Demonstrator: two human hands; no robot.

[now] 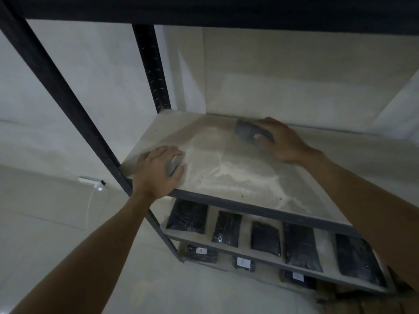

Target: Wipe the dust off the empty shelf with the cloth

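Observation:
The empty shelf board is pale and covered with whitish dust streaks, thickest in the middle and toward the front. My right hand presses a dark grey cloth flat on the board near its back edge, fingers curled over it. My left hand rests on the board's front left corner. Its fingers are closed around a small grey wad that looks like a second piece of cloth.
Black metal uprights frame the left side, and a dark shelf hangs close overhead. Lower shelves hold several black wrapped packages, some with white labels. A white wall stands right behind. A white cable and plug lie at left.

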